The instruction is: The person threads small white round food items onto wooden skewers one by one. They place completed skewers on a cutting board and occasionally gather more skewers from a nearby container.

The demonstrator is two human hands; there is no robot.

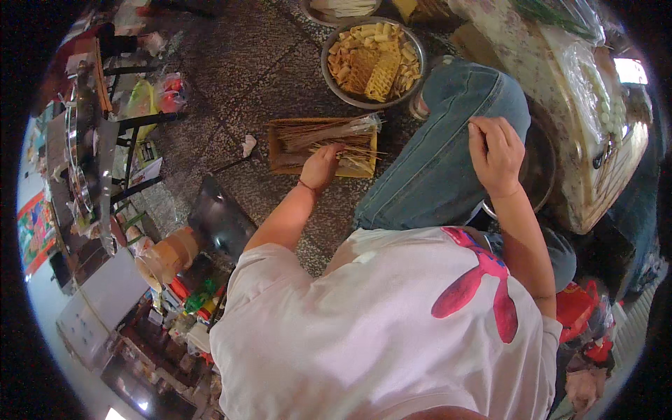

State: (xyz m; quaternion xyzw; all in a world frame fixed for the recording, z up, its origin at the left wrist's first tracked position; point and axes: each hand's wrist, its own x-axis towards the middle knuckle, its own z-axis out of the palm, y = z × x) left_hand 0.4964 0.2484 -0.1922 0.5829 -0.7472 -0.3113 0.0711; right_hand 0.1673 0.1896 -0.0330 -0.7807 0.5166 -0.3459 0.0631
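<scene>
My left hand (321, 167) reaches into a shallow yellow-brown box (273, 149) on the floor. Its fingertips are at a bundle of thin pale sticks (357, 153), which look like bamboo skewers; whether they pinch any is hidden. More thin brown sticks (304, 134) lie in the box, beside a clear plastic wrapper (362, 125). My right hand (496, 152) rests on the knee of my jeans (446, 136) with its fingers curled in, and nothing shows in it. Beyond the box stands a metal bowl (326, 86) holding rolled yellow pieces (375, 34) and lattice-cut slabs of food (382, 79).
Another metal bowl (308, 14) with pale strips is at the top edge. On the right a large board-like surface (551, 79) carries plastic-wrapped items. A black stool-like seat (220, 215) stands left of my arm. Black metal legs (128, 157) and bags (142, 102) are farther left.
</scene>
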